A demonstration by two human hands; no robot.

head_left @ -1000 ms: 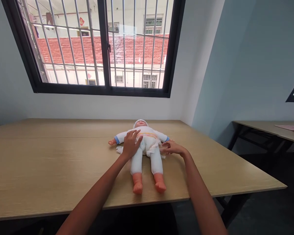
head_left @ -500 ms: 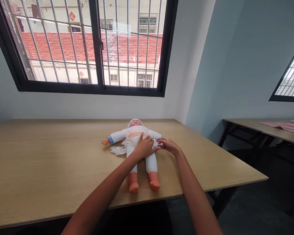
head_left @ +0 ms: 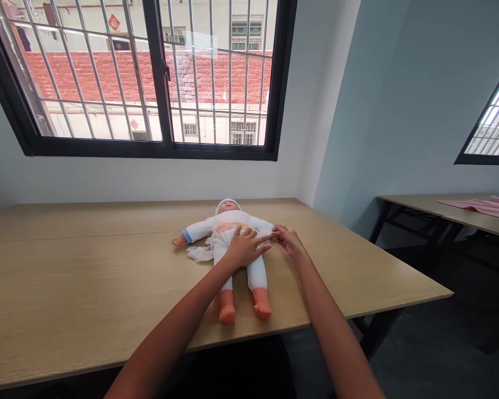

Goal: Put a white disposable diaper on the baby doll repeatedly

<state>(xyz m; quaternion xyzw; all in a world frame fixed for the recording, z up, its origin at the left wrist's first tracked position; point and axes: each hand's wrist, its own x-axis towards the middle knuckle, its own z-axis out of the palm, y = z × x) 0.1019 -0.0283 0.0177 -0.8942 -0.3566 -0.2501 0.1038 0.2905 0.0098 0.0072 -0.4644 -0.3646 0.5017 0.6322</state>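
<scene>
A baby doll (head_left: 228, 219) in white clothes and a white cap lies on its back on the wooden table (head_left: 108, 288), its bare feet toward me. My left hand (head_left: 245, 246) rests on the doll's waist with its fingers spread. At the doll's hip on the right, the fingers of my right hand (head_left: 288, 240) pinch the edge of a thin white cloth (head_left: 267, 233). A crumpled part of white cloth (head_left: 200, 254) sticks out from the doll's other side.
Behind the table is a barred window (head_left: 166, 151) in the wall. At the right stands a second table (head_left: 424, 206) with pink striped fabric (head_left: 486, 208) on it. The near table's front edge runs just beyond the doll's feet.
My right hand has risen slightly, and the white cloth in it is drawn out to the right. The fingers of my left hand are spread a little wider. The view has shifted slightly.
</scene>
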